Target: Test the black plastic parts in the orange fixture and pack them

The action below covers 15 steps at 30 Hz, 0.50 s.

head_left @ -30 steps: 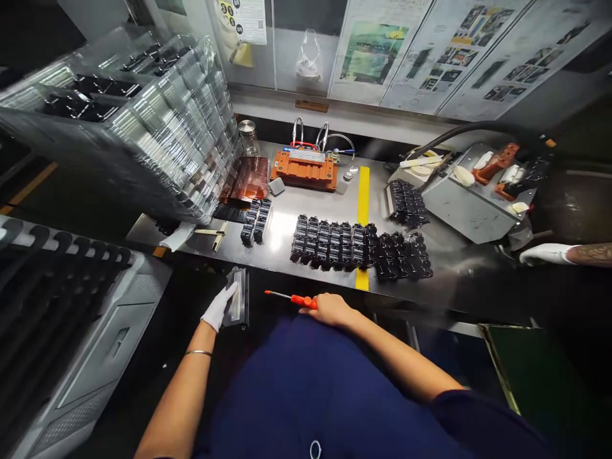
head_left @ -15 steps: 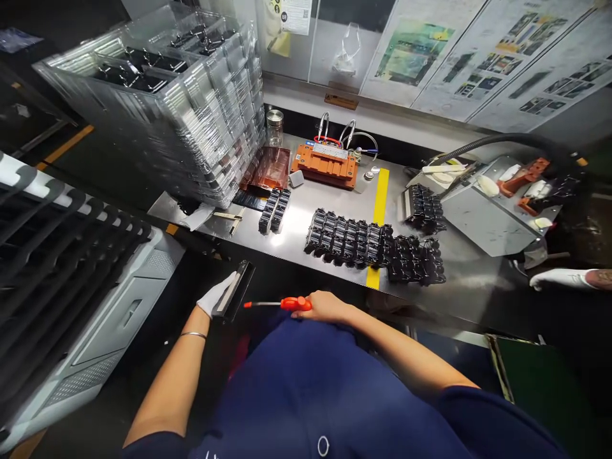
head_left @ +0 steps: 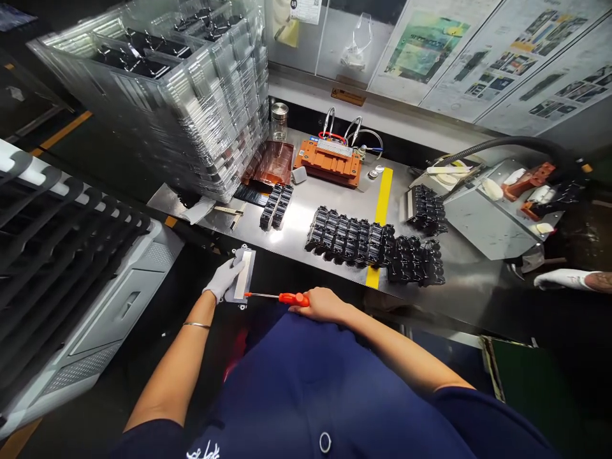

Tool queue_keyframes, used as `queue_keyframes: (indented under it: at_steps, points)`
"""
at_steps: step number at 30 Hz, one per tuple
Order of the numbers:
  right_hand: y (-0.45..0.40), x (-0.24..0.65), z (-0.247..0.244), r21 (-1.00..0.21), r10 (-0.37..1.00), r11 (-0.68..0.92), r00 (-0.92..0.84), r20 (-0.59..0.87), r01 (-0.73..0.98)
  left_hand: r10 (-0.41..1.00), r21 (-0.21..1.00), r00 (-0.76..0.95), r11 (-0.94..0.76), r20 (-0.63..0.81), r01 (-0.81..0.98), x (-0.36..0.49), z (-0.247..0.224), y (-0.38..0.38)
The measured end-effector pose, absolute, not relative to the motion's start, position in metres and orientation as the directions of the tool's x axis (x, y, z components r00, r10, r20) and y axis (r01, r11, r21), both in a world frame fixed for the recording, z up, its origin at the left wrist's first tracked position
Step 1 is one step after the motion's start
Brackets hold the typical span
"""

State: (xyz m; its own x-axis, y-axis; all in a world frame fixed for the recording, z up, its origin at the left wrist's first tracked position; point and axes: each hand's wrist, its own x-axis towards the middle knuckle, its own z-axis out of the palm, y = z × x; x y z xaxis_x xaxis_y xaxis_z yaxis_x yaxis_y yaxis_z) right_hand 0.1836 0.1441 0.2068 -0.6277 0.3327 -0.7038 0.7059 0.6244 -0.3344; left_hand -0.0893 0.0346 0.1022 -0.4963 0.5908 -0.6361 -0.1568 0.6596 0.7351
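Observation:
My left hand (head_left: 224, 278), in a white glove, is closed on a flat black part (head_left: 240, 294) with a pale strip along its face. The part is held up in front of the bench edge, its strip side turned toward me. My bare right hand (head_left: 325, 303) is wrapped round a red air blow gun (head_left: 292, 299) with a thin metal nozzle. The nozzle's red tip points left and is at the lower right edge of the part; I cannot tell whether they touch.
Rows of black parts (head_left: 342, 237) lie on the steel bench (head_left: 291, 245). Behind them are an orange fixture (head_left: 327, 167) and a glass jar (head_left: 279, 124). Stacked clear trays (head_left: 205, 121) rise at left, near a grey rack (head_left: 119, 306). Another person's gloved hand (head_left: 559, 278) is at right.
My left hand has turned the black part so its pale strip faces me, and moved it slightly up and right. The nozzle tip is now at the part's edge.

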Motion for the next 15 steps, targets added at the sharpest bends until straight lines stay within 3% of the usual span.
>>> queue_keyframes:
  at_steps: [7, 15]
  points:
    - [0.140, 0.179, 0.207, -0.325, 0.331, 0.641, -0.633, -0.700, 0.695, 0.637, 0.739, -0.590, 0.667, -0.496, 0.098, -0.082, 0.109, 0.054]
    - [0.144, 0.183, 0.202, -0.317, 0.368, 0.622, -0.625, -0.689, 0.716, 0.698, 0.768, -0.543, 0.624, -0.467, 0.143, -0.069, 0.113, 0.051]
